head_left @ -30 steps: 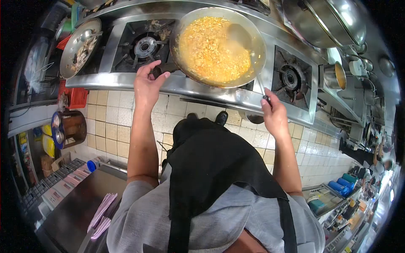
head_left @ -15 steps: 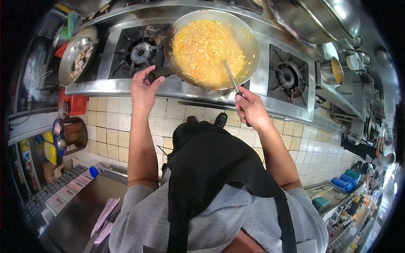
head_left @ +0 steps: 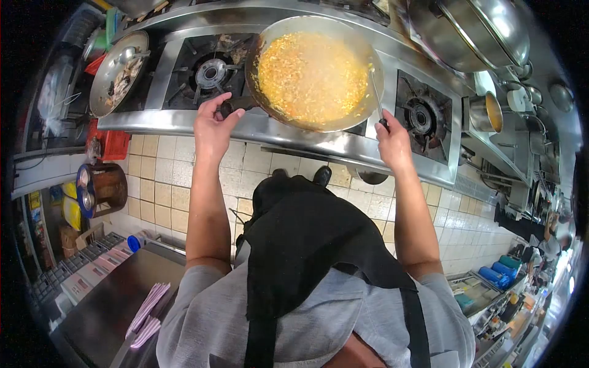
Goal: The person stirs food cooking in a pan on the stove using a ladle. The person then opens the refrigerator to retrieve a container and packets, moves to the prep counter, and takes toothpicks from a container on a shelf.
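Observation:
A large frying pan [head_left: 270, 35] sits on the stove, filled with a yellow-orange mixture of small pale grains or pieces [head_left: 313, 76] giving off some steam. My left hand [head_left: 215, 119] is closed around the pan's dark handle [head_left: 236, 105] at the lower left. In my right hand [head_left: 394, 144] is a long metal utensil [head_left: 377, 92] with a black grip. Its tip touches the food's edge by the pan's right wall, and its head is too unclear to name exactly.
Gas burners flank the pan, left [head_left: 210, 72] and right [head_left: 421, 113]. A second pan [head_left: 101, 89] with food and a ladle stands far left. At right are a saucepan [head_left: 475, 113] and a large metal pot [head_left: 451, 46]. Behind me a steel counter [head_left: 104, 306] holds a striped cloth [head_left: 147, 310].
My right hand has moved right, bringing the utensil from the food's lower middle to the pan's right wall. My left hand stays on the handle.

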A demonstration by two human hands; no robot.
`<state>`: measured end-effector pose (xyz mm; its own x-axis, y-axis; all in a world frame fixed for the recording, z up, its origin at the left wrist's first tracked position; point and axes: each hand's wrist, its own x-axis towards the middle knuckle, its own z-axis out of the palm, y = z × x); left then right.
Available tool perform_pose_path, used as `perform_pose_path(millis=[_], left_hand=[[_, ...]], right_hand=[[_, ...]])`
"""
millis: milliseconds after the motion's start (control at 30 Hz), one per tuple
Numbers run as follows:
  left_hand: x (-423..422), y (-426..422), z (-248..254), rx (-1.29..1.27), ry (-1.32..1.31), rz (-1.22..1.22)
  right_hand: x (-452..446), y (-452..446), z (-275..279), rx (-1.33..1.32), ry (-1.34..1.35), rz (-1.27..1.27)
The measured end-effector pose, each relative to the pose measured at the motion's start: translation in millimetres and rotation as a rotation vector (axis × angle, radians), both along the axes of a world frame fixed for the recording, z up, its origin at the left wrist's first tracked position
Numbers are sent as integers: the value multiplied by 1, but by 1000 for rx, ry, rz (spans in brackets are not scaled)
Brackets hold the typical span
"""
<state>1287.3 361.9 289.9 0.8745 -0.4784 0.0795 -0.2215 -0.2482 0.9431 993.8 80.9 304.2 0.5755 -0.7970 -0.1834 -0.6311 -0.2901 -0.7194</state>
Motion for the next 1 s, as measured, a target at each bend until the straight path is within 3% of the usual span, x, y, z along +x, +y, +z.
perform_pose_path(millis=[100, 300, 400, 500, 533, 633, 700, 733, 833, 1000], left_hand=[[0, 0, 1, 68, -27, 11], [2, 0, -4, 44, -43, 10], [1, 2, -2, 65, -23, 5], [-1, 1, 2, 64, -5, 11], [0, 1, 2, 73, -36, 8], [3, -1, 2, 91, -90, 4], [2, -1, 3, 89, -76, 3], [2, -1, 4, 91, -74, 5], [0, -3, 6, 96, -71, 4], [-1, 0, 9, 119, -89, -6]], right_hand=[[16, 0, -24, 75, -47, 54], [-1, 27, 19, -8, -3, 308], [-31, 30, 32, -48, -115, 248], [-43, 40, 25, -238, 51, 79], [-39, 46, 28, -147, 117, 10], [-37, 47, -30, -259, 47, 179], [2, 75, 24, 512, -20, -31], [10, 78, 22, 690, -169, -62], [22, 79, 24, 983, -314, -159], [11, 78, 41, 1038, -375, -112]])
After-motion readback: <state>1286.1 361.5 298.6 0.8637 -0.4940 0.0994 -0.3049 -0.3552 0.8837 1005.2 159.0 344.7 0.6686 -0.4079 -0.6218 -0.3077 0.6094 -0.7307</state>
